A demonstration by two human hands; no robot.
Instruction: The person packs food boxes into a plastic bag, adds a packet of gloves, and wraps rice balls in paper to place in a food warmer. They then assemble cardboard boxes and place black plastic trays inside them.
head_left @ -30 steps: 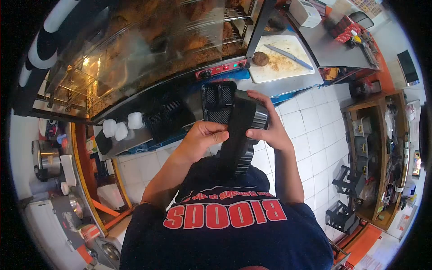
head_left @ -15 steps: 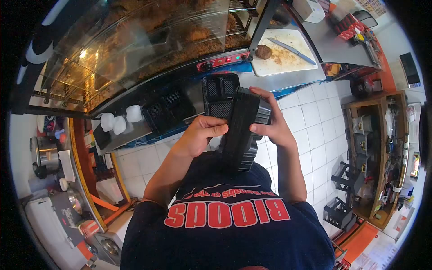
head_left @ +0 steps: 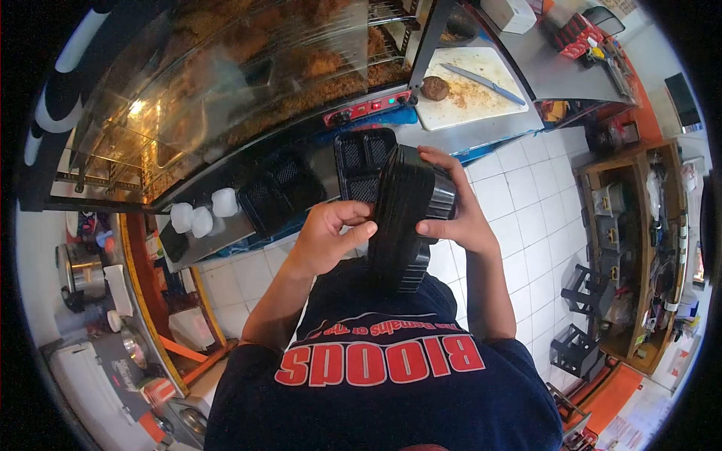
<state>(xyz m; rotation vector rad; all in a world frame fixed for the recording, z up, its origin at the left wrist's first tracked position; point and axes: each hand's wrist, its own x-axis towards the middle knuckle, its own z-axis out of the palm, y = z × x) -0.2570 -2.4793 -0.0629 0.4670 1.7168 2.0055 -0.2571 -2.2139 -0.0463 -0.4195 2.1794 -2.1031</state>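
Note:
A stack of nested black plastic compartment trays (head_left: 400, 222) is held on edge in front of my chest. My right hand (head_left: 465, 218) wraps round its right side, thumb on the near face and fingers over the far side. At the left rims of the stack is my left hand (head_left: 331, 234), its thumb and curled fingers pinching there; the fingertips are partly hidden. Just beyond the stack, another black compartment tray (head_left: 352, 154) lies on the metal counter, partly covered by the stack. Farther left sits a second black tray (head_left: 282, 194).
Three white rounded pieces (head_left: 224, 202) sit at the counter's left end. A glass-fronted food cabinet (head_left: 248, 83) stands behind the trays. To its right, a white cutting board (head_left: 474, 105) carries a knife (head_left: 481, 83) and a brown round piece of food (head_left: 435, 88). Wooden shelves (head_left: 653, 248) stand at right.
My left thumb and fingers have shifted slightly along the stack's left edge. The rims now look more fanned apart. My right hand keeps its hold, and the view has turned slightly.

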